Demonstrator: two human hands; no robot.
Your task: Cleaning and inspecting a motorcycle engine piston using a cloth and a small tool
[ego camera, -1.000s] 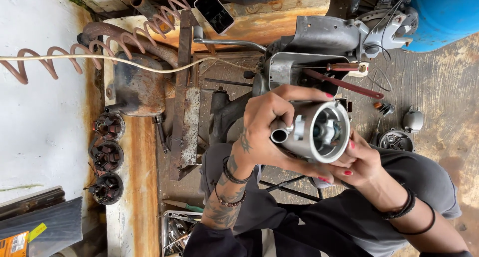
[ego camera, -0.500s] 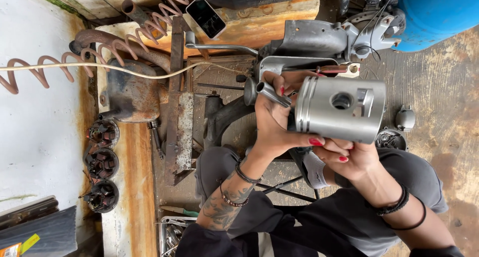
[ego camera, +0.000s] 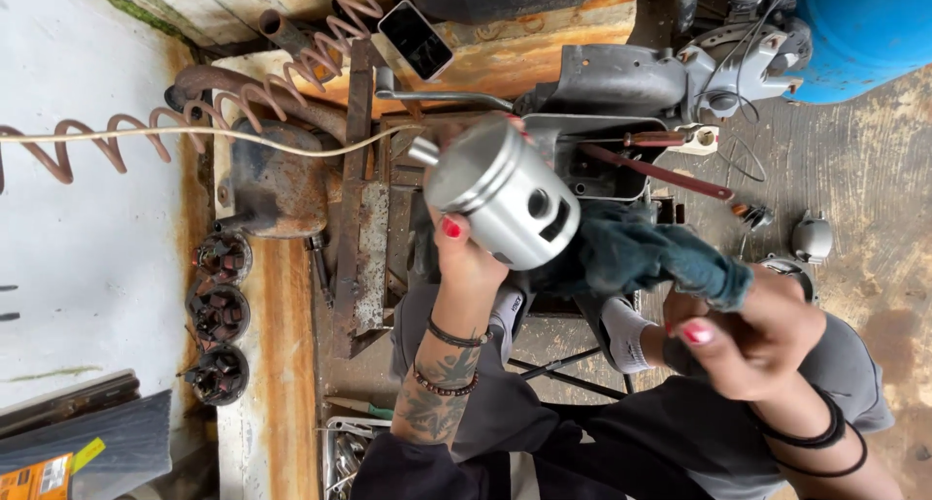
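The silver piston (ego camera: 505, 194) sat raised above the cluttered counter (ego camera: 291, 296), its long axis tilted, crown toward the upper left and open skirt toward the lower right. The left hand (ego camera: 466, 257) held it from below, grip clamped on its skirt. Just beside that skirt, to the right, lay the dark teal rag (ego camera: 646, 252), bunched in the right hand (ego camera: 748, 330), whose grip was closed on the cloth. A phone (ego camera: 416, 40) lay beyond.
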